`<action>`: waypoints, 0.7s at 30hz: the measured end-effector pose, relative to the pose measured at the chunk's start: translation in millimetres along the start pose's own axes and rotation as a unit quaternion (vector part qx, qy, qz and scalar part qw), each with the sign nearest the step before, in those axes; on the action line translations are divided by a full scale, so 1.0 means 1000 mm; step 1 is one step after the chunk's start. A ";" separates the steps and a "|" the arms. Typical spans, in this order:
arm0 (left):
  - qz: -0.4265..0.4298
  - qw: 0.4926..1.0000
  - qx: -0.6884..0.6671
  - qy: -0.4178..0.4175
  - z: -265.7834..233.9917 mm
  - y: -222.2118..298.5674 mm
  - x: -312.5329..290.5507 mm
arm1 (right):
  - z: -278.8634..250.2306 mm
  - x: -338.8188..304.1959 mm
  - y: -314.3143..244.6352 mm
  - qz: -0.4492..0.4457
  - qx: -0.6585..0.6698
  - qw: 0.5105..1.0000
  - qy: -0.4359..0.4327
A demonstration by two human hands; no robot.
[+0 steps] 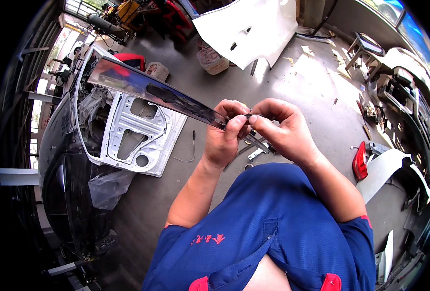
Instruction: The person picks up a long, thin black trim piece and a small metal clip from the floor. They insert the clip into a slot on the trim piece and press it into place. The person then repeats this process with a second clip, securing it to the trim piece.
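A long, narrow, glossy dark trim strip (176, 103) runs from the upper left down to the middle of the head view, reflecting its surroundings. My left hand (220, 140) is closed round it near its lower right end, thumb and fingers pinching it. My right hand (288, 130) meets the left there. Between its thumb and bent forefinger sits a small dark piece (248, 116), too small and covered to name. The fingertips of both hands nearly touch. Behind the strip stands a white car door shell (162, 145) with cut-out openings, partly hidden by it.
A dark car body (55, 194) fills the left side, with a clear plastic bag (109, 189) against it. Ahead is a white body panel (249, 30) near a white bucket (212, 59). A red tail light (359, 162) and a white fender (384, 169) lie at right.
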State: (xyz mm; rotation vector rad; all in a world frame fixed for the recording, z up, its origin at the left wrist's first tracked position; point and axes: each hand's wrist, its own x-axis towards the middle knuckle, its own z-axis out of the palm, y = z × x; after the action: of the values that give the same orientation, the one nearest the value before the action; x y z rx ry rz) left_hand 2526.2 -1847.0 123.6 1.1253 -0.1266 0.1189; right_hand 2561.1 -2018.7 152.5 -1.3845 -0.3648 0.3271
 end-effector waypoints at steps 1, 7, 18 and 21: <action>-0.010 1.000 -0.014 -0.005 -0.001 0.000 0.000 | 0.000 0.000 0.001 0.016 0.028 0.999 -0.006; -0.034 0.999 0.011 -0.027 -0.005 -0.002 -0.003 | -0.002 0.003 0.006 0.038 0.062 0.997 -0.002; -0.014 0.998 -0.050 -0.022 -0.007 -0.004 0.003 | -0.005 0.004 0.011 -0.059 -0.050 0.997 0.013; -0.015 0.999 -0.033 -0.026 -0.007 -0.001 0.004 | -0.009 0.005 0.010 -0.051 -0.044 0.998 0.007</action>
State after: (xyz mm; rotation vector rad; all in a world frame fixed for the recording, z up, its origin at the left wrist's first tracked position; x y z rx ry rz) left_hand 2530.7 -1841.4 120.3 1.0653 -0.1591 0.0582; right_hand 2569.1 -2022.5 141.5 -1.4477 -0.4406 0.2197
